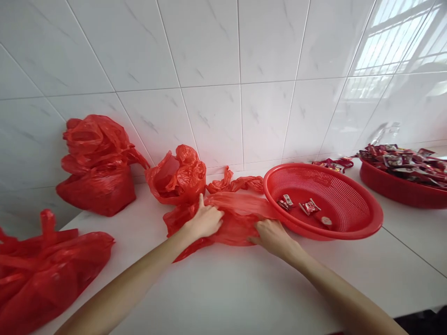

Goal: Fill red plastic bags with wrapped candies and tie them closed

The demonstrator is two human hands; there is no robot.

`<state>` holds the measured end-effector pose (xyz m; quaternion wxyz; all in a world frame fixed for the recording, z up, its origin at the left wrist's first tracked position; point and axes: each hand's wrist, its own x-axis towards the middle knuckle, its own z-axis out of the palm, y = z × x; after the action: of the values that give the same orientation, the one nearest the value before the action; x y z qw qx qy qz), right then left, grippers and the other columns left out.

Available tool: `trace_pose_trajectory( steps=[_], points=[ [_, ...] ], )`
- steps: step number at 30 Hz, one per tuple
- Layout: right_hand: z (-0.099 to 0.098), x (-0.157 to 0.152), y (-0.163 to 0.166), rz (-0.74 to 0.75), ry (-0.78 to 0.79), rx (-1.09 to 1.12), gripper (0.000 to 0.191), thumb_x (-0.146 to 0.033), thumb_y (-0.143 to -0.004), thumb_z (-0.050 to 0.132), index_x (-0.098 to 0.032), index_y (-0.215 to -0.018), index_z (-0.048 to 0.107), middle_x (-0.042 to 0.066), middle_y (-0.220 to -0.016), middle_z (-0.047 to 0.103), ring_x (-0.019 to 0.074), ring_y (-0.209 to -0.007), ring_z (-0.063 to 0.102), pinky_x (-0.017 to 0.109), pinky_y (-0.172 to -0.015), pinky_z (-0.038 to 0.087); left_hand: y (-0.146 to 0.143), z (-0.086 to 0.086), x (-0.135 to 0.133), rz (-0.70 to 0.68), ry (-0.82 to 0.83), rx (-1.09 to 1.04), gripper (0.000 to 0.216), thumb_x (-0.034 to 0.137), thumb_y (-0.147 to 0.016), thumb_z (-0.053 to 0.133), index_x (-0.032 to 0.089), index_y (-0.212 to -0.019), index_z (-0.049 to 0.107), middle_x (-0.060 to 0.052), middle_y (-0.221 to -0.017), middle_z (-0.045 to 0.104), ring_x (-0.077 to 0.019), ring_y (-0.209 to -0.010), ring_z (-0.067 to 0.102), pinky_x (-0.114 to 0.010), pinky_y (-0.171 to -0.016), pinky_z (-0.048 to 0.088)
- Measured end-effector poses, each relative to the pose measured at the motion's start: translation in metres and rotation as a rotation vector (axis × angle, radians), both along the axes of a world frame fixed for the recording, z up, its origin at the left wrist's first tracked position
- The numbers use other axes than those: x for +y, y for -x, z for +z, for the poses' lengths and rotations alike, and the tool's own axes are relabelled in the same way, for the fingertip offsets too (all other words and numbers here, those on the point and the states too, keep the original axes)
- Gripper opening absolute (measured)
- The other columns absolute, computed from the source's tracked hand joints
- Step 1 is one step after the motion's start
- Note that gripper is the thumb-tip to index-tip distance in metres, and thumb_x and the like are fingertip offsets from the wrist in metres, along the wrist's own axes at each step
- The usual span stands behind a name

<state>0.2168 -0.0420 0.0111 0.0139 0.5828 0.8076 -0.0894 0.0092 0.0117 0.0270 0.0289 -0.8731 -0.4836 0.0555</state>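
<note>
A thin red plastic bag [235, 228] is stretched between my two hands over the white counter. My left hand [206, 219] grips its left side, thumb pointing up. At its right side, my right hand [271, 236] has fingers curled round the plastic. Just right of that hand stands a red plastic colander [363, 221] with a few small wrapped packets [309, 207] inside. Behind my left hand sits an open red bag [174, 195] with crumpled plastic in it. More crumpled red plastic [244, 184] lies behind the stretched bag.
Full red bags stand at the left: a tied bag [98, 172] by the wall and another bag [52, 270] near the front. At the far right a red basin [394, 186] is heaped with wrapped packets [405, 160]. A tiled wall [209, 51] closes off the back of the counter [209, 298].
</note>
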Motion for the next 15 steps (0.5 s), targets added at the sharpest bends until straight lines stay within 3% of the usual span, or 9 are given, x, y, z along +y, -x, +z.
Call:
trace_pose_trajectory(
  steps=[3, 8, 10, 13, 15],
  points=[
    [-0.003, -0.001, -0.004, -0.005, 0.011, 0.014, 0.031, -0.037, -0.095, 0.063, -0.011, -0.082, 0.073, 0.018, -0.086, 0.076, 0.0288, -0.081, 0.073, 0.030, -0.067, 0.047, 0.015, 0.005, 0.022, 0.144, -0.045, -0.007, 0.024, 0.019, -0.083, 0.054, 0.020, -0.062, 0.066, -0.008, -0.063, 0.069, -0.0313, -0.079, 0.072, -0.071, -0.110, 0.025],
    [-0.003, -0.001, -0.006, -0.041, -0.033, 0.069, 0.030, -0.031, -0.098, 0.058, -0.011, -0.079, 0.069, 0.016, -0.082, 0.073, 0.0238, -0.074, 0.070, 0.027, -0.060, 0.039, 0.022, 0.038, 0.027, 0.174, -0.095, -0.100, 0.023, 0.013, -0.075, 0.052, 0.020, -0.054, 0.061, -0.003, -0.049, 0.059, -0.0267, -0.067, 0.069, -0.064, -0.111, 0.032],
    [-0.004, 0.001, -0.008, -0.052, -0.058, 0.104, 0.024, -0.023, -0.097, 0.055, -0.012, -0.079, 0.067, 0.013, -0.081, 0.072, 0.0213, -0.073, 0.068, 0.027, -0.060, 0.037, 0.025, 0.055, 0.017, 0.114, -0.002, -0.241, 0.019, 0.018, -0.075, 0.055, 0.023, -0.062, 0.067, -0.003, -0.056, 0.065, -0.0271, -0.078, 0.071, -0.057, -0.111, 0.037],
    [-0.006, 0.004, -0.011, -0.063, -0.098, 0.169, 0.021, -0.014, -0.094, 0.050, -0.013, -0.077, 0.063, 0.009, -0.081, 0.070, 0.0176, -0.073, 0.063, 0.026, -0.062, 0.036, 0.043, 0.078, -0.007, -0.063, 0.279, -0.510, 0.018, 0.037, -0.079, 0.064, 0.030, -0.086, 0.078, -0.005, -0.097, 0.078, -0.0289, -0.116, 0.066, -0.051, -0.112, 0.040],
    [-0.007, 0.006, -0.014, -0.051, -0.130, 0.270, 0.019, -0.012, -0.090, 0.051, -0.015, -0.072, 0.058, 0.007, -0.079, 0.067, 0.0160, -0.071, 0.059, 0.026, -0.063, 0.036, 0.065, 0.085, -0.024, -0.152, 0.431, -0.684, 0.020, 0.040, -0.076, 0.069, 0.032, -0.091, 0.080, -0.006, -0.110, 0.077, -0.0295, -0.122, 0.063, -0.051, -0.113, 0.038]
  ],
)
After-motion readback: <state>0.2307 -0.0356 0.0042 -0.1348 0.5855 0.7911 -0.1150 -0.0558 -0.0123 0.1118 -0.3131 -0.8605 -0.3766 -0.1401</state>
